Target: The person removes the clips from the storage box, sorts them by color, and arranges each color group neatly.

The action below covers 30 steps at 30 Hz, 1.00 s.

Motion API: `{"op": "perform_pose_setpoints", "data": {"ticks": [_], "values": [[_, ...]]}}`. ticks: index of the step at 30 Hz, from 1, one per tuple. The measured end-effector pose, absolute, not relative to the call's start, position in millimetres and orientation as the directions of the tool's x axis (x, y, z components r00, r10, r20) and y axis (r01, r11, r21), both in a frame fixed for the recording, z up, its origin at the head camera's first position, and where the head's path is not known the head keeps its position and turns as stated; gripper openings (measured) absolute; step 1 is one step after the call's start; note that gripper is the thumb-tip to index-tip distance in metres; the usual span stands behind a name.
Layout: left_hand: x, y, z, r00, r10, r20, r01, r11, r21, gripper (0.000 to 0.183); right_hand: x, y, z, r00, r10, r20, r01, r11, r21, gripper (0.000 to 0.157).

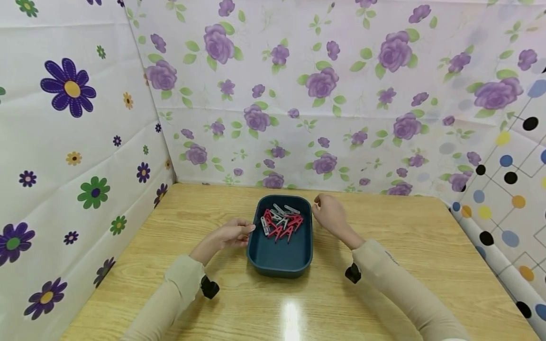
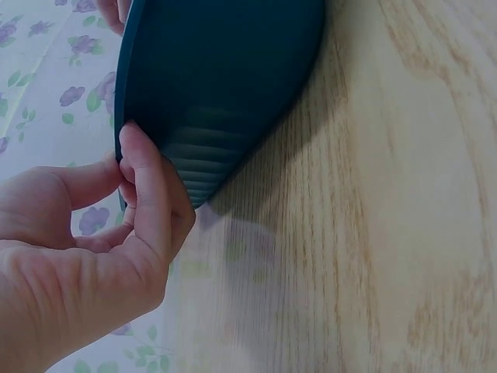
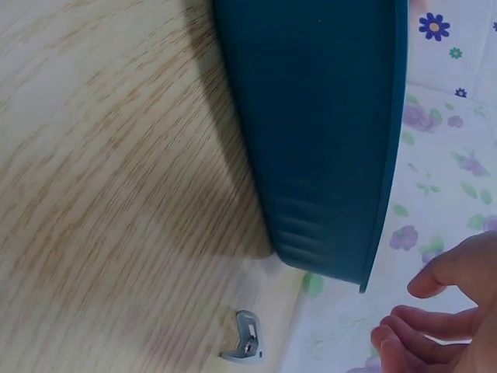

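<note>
A dark teal plastic bin [image 1: 279,258] stands on the table, with several red clothespins [image 1: 288,232] and grey clothespins [image 1: 265,226] heaped toward its far end. My left hand [image 1: 232,233] pinches the rim at the bin's left side; in the left wrist view thumb and fingers meet on that edge. Beside the far right corner is my right hand [image 1: 330,213], its fingers loosely bent and holding nothing. The right wrist view shows a gap between these fingers and the bin's rim. One grey clothespin [image 3: 247,338] lies on the table just past the bin's end.
The wooden table [image 1: 384,284] carries the bin near its middle. Flowered cloth [image 1: 273,94] hangs along the back edge, more cloth [image 1: 64,166] covers the left side, and a dotted sheet [image 1: 507,199] stands at right.
</note>
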<state>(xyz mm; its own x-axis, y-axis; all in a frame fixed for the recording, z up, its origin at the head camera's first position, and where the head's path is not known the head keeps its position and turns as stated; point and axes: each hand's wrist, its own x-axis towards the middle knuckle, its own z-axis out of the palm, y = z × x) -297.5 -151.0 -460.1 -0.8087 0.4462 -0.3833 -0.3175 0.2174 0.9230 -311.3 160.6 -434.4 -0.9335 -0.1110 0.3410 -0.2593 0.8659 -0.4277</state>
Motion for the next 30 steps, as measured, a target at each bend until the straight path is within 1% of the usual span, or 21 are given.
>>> {"op": "perform_pose_setpoints", "data": {"ticks": [17,24,30], "values": [[-295.4,-150.6,-456.4,-0.821,0.420,-0.387,-0.323,0.217,0.921,0.041,-309.1,145.1,-416.4,-0.949,-0.263,0.171,-0.311,0.862,-0.399,0.023],[-296.2,-149.4,-455.9,-0.820,0.425,-0.384,-0.321,0.215,0.923,0.041,-309.0,134.0,-408.4,-0.940,-0.315,0.134,-0.342,0.861,-0.376,0.023],[-294.5,-149.0,-455.9,-0.815,0.427,-0.391,-0.324,0.223,0.919,0.041,-310.8,124.9,-403.7,-0.930,-0.360,0.071,-0.361,0.863,-0.353,0.023]]}}
